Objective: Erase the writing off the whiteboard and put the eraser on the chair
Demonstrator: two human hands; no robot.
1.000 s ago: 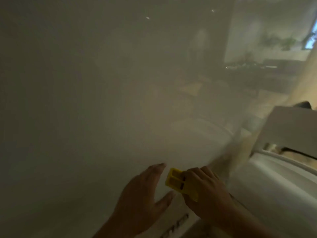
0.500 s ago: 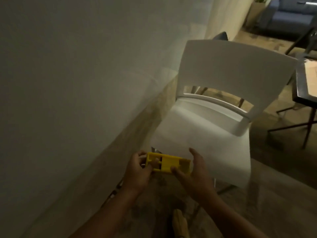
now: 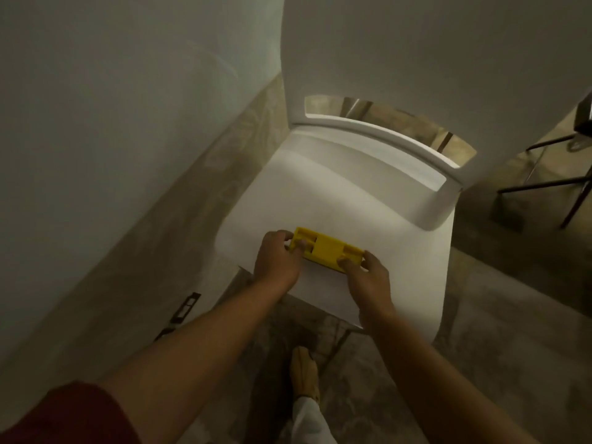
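Eraser (image 3: 326, 249) sits low over the white chair (image 3: 368, 200) seat – we grip it w/ left hand (image 3: 278, 258) & right hand (image 3: 368, 277), one per end.

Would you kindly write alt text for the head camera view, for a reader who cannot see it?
Two bare hands, left hand and right hand, grip the ends of a yellow eraser over the front of a white chair seat. A whiteboard stands on the left.

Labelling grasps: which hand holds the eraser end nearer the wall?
The left hand. It grips the end of the yellow eraser toward the wall; the right hand pinches the opposite end, over the chair seat.
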